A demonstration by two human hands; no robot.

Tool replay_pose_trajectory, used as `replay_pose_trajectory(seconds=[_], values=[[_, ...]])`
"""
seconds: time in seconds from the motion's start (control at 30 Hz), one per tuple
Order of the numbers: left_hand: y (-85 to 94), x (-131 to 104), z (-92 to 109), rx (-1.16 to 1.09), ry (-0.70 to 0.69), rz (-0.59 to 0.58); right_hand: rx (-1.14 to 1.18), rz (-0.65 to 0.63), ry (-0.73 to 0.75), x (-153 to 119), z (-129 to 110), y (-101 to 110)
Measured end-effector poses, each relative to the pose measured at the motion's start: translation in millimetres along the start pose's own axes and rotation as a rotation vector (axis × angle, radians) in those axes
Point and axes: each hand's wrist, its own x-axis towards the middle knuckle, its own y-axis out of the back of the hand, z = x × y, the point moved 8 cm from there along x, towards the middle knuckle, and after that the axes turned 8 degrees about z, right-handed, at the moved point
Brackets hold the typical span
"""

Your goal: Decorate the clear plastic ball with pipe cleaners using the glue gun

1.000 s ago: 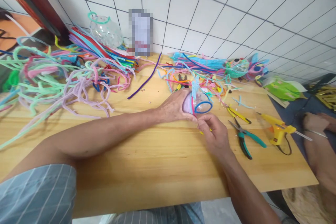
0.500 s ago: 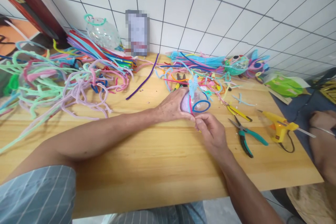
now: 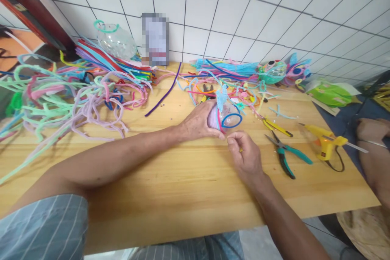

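Note:
My left hand (image 3: 199, 121) is wrapped round a clear plastic craft piece (image 3: 230, 110). Lilac pipe cleaner is wound about its near part, edged by a pink one, and a light blue tuft stands on top. A dark blue pipe-cleaner ring (image 3: 232, 120) lies on its right side. Just below and right of the piece, my right hand (image 3: 246, 152) is closed with thumb and forefinger pinched together. A speck of yellow shows between its fingers, but what it holds is too small to name. A small gap separates these fingertips from the piece.
Teal-handled pliers (image 3: 288, 154), a yellow cutter (image 3: 278, 127) and a yellow glue gun (image 3: 325, 142) lie to the right. Tangled pipe cleaners (image 3: 61, 97) cover the left. Finished-looking fish shapes (image 3: 272, 72) sit by the wall. Another person's arm (image 3: 373, 146) is at the right edge.
My right fingertips have come slightly away from the lower edge of the craft piece. My left hand keeps its hold. The whole view has shifted a little.

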Motion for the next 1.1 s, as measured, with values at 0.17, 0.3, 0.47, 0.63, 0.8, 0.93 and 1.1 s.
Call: replay_pose_trajectory(seconds=[0.17, 0.3, 0.47, 0.63, 0.8, 0.93, 1.1], values=[[1.7, 0, 2, -0.027, -0.005, 0.013, 0.056, -0.009, 0.039, 0, -7, -1], [1.2, 0, 2, -0.011, 0.004, -0.003, -0.002, 0.008, 0.05, 0, -8, 0], [0.8, -2, 1, 0.01, 0.013, -0.011, -0.026, 0.059, 0.095, 1, -13, 4], [-0.4, 0, 0, 0.012, 0.005, -0.011, -0.022, 0.087, 0.026, -1, -8, 6], [-0.1, 0, 0, 0.03, 0.012, -0.019, -0.013, 0.081, 0.03, -2, -9, 5], [0.7, 0, 2, 0.016, 0.017, -0.02, -0.028, 0.091, 0.05, -1, -11, 5], [-0.8, 0, 1, -0.01, 0.005, -0.01, -0.055, 0.068, 0.038, 0, -6, 1]])
